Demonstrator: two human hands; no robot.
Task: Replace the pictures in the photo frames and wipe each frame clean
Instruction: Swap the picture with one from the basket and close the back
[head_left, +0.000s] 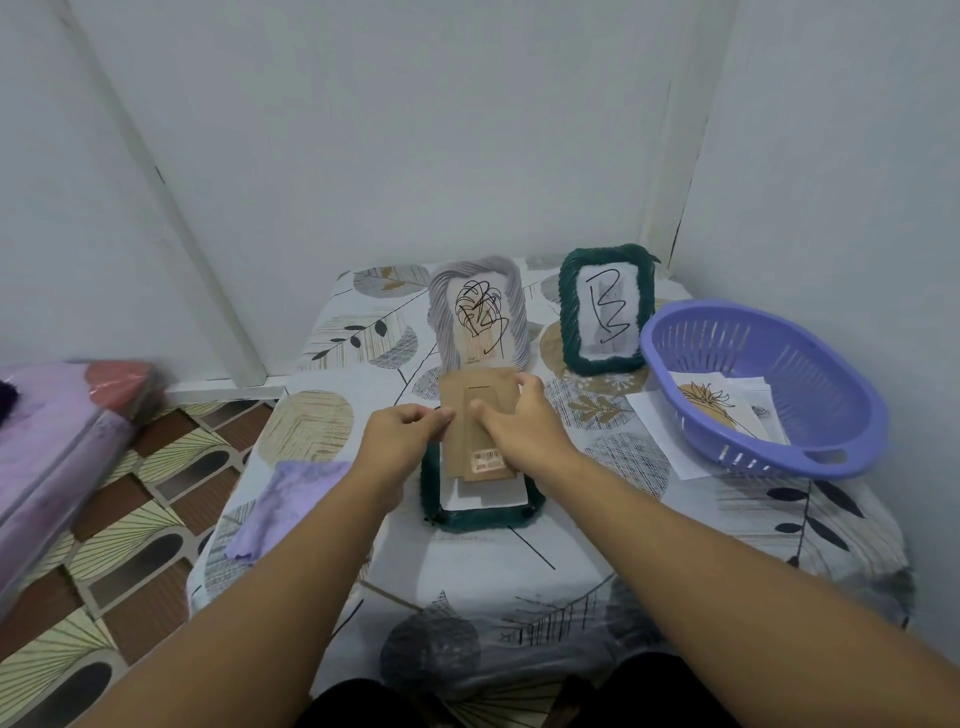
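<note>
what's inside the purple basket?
Inside the purple plastic basket: loose paper prints, top one an orange-and-black plant drawing. Sheets beneath it are mostly covered.

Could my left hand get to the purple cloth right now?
Probably yes. The purple cloth lies flat on the table just below the left hand, with nothing on it, though that hand's fingers would first have to release the brown backing board.

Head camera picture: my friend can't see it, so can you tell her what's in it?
Two bare hands, the left hand and right hand, hold a brown cardboard backing over a dark green frame lying flat on a leaf-patterned table. Behind stand a grey frame and another green frame with scribbled pictures; a purple basket of papers sits right, a lilac cloth left.
</note>
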